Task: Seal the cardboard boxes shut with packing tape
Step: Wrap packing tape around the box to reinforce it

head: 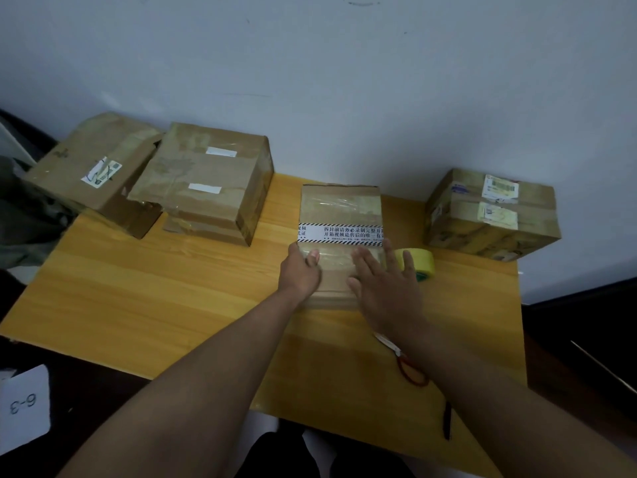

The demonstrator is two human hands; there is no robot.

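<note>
A flat cardboard box (341,208) with a black-and-white printed tape band lies in the middle of the wooden table (155,294). My left hand (300,272) holds its near left corner, thumb on top and fingers down the side. My right hand (386,288) lies flat with spread fingers on the box's near right part. A yellow tape roll (422,262) sits just right of the box, partly behind my right fingers. Three other taped boxes stand on the table: one at far left (93,174), one beside it (206,184), one at far right (489,215).
Red-handled scissors (412,369) lie near the front right, partly under my right forearm. A black pen (447,420) lies at the table's front edge. A white label reading 6-3 (24,407) is at the lower left. The wall stands close behind the boxes.
</note>
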